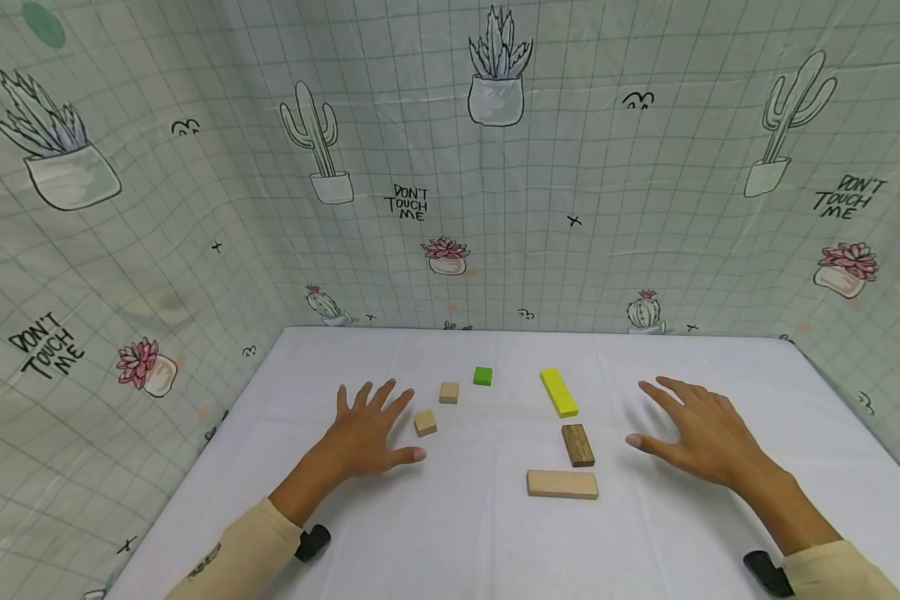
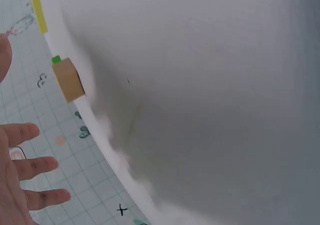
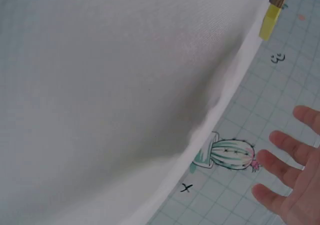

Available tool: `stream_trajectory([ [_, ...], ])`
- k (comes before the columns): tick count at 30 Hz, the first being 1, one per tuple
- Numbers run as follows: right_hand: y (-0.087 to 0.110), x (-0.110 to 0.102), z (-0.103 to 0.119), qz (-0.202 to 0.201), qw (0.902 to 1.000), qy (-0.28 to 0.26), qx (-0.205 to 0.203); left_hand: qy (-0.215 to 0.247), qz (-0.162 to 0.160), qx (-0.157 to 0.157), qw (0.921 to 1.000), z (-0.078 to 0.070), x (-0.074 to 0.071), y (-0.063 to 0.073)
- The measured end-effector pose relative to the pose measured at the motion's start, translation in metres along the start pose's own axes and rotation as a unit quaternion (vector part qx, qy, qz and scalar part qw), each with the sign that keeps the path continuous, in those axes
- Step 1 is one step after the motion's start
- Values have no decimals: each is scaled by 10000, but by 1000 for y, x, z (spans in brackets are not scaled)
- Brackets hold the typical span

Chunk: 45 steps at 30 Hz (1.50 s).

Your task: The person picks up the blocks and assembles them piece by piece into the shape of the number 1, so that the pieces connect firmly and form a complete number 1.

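My left hand (image 1: 367, 435) is spread with nothing in it, just left of two small light-wood cubes (image 1: 425, 422). Behind them sits a small green block (image 1: 483, 376). On the right, my right hand (image 1: 708, 432) hovers with fingers extended, also holding nothing. Nearest to it are a dark brown wooden block (image 1: 578, 445) and a long yellow block (image 1: 558, 392). A longer light-wood block (image 1: 562, 484) lies crosswise in front of these. In the left wrist view, the spread fingers (image 2: 42, 167) show beside a wood cube (image 2: 68, 80); the right wrist view shows the other fingers (image 3: 285, 170) apart.
A white cloth (image 1: 480, 542) covers the table under all the blocks. Hanging fabric (image 1: 570, 275) with a grid and cactus drawings closes off the back and both sides. A dark wrist device (image 1: 313, 542) sits at each sleeve.
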State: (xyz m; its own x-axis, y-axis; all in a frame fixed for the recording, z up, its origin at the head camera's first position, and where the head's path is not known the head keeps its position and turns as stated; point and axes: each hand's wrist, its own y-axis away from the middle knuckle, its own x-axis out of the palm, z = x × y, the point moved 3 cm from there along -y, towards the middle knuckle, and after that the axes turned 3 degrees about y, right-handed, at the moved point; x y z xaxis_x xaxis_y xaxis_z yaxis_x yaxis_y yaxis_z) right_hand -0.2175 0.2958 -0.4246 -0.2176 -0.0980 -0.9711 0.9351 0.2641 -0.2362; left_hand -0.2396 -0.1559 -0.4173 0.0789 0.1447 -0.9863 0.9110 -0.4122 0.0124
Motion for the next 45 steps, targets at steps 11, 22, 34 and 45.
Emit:
stream_trajectory([
  [11,-4,5,9,70,9999,-91,-35,-93,8,331,9994,-19,0,4],
  [22,-6,10,25,262,9990,-355,-48,-47,9,657,9978,-39,8,3],
  [34,-10,9,37,487,9977,-451,-134,-310,131,1081,9936,-62,19,-5],
  [45,-18,12,41,552,9967,-417,-432,-600,133,1495,9868,-83,23,-15],
])
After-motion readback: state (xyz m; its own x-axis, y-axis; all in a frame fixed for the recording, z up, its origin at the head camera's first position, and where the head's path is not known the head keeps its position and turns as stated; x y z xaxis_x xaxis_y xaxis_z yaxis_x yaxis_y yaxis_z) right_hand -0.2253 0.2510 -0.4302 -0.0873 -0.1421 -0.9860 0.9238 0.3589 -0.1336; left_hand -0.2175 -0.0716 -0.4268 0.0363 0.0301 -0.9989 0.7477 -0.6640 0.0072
